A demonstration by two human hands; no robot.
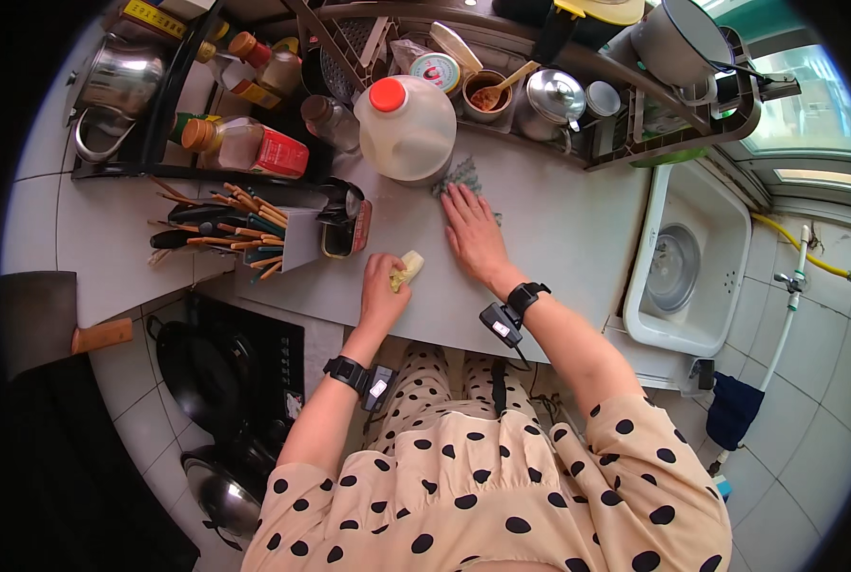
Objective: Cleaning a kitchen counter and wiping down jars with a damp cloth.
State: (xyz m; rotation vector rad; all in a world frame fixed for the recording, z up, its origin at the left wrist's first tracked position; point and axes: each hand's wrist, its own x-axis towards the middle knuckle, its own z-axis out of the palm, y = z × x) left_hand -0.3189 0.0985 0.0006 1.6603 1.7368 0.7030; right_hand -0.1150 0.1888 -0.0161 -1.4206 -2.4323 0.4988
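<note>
My left hand grips a small pale yellow-green cabbage heart just above the white countertop. Whether the cabbage touches the counter, I cannot tell. Farther forward, my right hand presses flat on a patterned grey-green cloth, covering much of it. The cloth's far edge lies beside the base of a large translucent plastic jug with a red cap. Both wrists wear black straps with small devices attached.
Chopsticks fill a holder at left, beside a rectangular tin of utensils. Bottles and a rack with pots line the back. A white sink holding a metal basin is at right. A cleaver and wok are lower left.
</note>
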